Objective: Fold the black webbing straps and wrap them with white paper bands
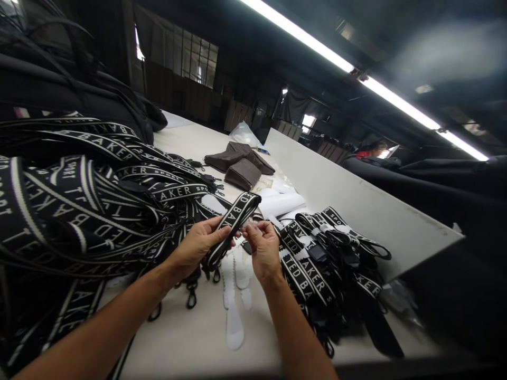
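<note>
My left hand (204,240) is closed round a folded black-and-white lettered strap (237,214), its loop pointing up and away. Close beside it, my right hand (262,245) pinches finger and thumb together at the strap's right edge; what lies between those fingertips is too small to make out. Below the hands, several white strips with serrated edges (234,322) lie on the white table (178,343). Metal-looking dark snap hooks (191,295) hang out from straps near my left wrist.
A large heap of loose lettered straps (99,211) covers the left side. Folded straps with white bands (312,264) are stacked at right. Behind are dark brown pouches (241,169), white rolled sheets (281,203) and a clear plastic bag (243,133). A raised white board (336,184) borders the right.
</note>
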`<state>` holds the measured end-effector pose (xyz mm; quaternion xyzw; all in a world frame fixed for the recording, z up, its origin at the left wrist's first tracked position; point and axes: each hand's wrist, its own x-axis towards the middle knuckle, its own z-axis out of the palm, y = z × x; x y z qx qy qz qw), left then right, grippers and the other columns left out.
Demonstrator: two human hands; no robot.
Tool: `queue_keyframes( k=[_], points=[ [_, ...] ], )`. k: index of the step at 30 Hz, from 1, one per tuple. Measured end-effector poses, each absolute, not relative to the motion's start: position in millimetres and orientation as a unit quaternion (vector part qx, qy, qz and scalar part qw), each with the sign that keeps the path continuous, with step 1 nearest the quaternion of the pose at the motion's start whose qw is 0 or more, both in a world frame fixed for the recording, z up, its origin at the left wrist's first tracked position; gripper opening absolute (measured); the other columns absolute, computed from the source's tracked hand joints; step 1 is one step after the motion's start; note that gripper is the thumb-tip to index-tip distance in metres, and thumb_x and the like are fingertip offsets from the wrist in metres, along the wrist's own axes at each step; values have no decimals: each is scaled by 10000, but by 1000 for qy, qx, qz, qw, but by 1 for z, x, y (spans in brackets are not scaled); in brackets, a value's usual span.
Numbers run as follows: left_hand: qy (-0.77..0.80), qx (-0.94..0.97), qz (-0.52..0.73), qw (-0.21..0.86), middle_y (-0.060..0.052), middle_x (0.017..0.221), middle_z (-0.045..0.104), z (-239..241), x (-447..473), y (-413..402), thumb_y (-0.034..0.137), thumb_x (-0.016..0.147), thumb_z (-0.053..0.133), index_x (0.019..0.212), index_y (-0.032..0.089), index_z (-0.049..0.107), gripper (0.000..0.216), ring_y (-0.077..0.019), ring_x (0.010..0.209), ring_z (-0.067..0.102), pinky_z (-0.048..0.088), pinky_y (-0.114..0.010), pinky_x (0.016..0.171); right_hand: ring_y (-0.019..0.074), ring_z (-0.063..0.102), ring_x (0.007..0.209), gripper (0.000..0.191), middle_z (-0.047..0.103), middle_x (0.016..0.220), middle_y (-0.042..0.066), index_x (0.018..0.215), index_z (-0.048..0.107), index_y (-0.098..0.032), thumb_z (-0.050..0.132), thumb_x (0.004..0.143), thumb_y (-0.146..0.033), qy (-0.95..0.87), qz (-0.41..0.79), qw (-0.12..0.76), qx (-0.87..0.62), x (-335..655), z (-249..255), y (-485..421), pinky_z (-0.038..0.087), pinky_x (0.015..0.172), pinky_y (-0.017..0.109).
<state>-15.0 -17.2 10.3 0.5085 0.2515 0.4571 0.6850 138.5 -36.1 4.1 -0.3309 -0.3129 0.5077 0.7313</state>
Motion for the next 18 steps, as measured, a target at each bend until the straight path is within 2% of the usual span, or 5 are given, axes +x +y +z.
queue_keyframes(
  k=[7,13,18],
  points=[
    [279,518,486,646,-54,842,692,4,-16,-9,421,771,763,1031,129,619,417,-137,684,634,523,-217,603,114,636,617,389,689,687,20,929,634,-151,848,623,-264,-366,503,688,-374,145,2,-34,519,612,201],
    [361,553,491,568,-50,753,685,10,-21,-9,495,745,744,934,113,648,437,-154,625,620,504,-237,557,110,585,585,296,648,667,2,940,689,-155,791,709,-309,-471,377,668,-436,149,4,-37,474,566,219],
    [374,610,454,530,-38,743,685,12,-22,-10,495,767,702,1001,124,680,440,-160,620,609,488,-248,555,61,492,505,269,608,632,-23,933,709,-164,774,695,-271,-427,487,655,-389,146,6,-40,378,480,176]
  ],
)
